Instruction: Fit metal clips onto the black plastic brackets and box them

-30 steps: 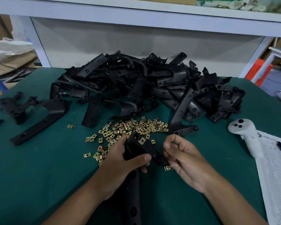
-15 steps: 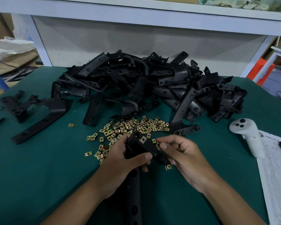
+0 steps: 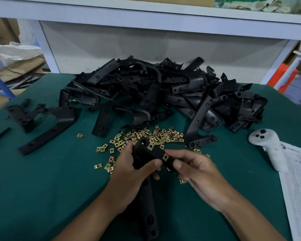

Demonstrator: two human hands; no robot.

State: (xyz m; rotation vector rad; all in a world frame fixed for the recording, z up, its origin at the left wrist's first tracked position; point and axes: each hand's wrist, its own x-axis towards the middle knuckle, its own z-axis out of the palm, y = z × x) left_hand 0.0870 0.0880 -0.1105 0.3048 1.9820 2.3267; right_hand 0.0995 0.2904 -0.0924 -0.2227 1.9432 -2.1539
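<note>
Since a moment ago the right hand (image 3: 200, 176) has come in from the right and closed on the bracket (image 3: 147, 157), where a second clip (image 3: 165, 157) now sits beside the first clip (image 3: 150, 146). The bracket is at the frame's centre, its head between both hands and its long arm running down toward the lower edge. The left hand (image 3: 129, 178) wraps the head from the left, thumb across the front, while the right hand's thumb and forefinger pinch its right end just beside the second clip; loose clips (image 3: 146, 136) lie just above on the green mat (image 3: 42, 188), below the bracket pile (image 3: 163, 94).
</note>
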